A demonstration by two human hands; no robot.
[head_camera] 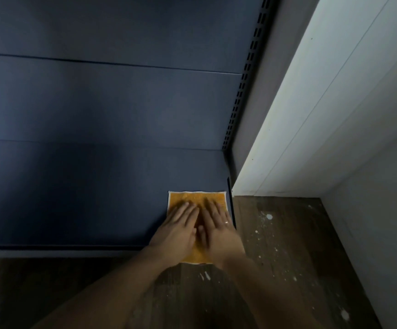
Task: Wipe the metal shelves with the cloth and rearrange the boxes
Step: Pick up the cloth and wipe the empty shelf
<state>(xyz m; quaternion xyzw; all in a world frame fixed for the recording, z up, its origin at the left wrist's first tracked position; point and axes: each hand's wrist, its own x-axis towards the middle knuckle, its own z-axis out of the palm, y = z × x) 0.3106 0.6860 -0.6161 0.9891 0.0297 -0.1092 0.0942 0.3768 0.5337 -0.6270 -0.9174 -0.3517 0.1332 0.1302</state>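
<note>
An orange cloth with a white edge (194,197) lies flat at the right end of the dark blue metal shelf (85,198), its near edge hanging over the shelf's front lip. My left hand (178,227) and my right hand (219,230) press on it side by side with straight fingers. A ring shows on my right hand. No boxes are in view.
The shelf's dark blue back panels (109,103) rise behind, with a slotted upright (242,86) at the right. A white wall (323,115) stands close on the right. Below lies a dark wooden floor (287,245) speckled with white paint.
</note>
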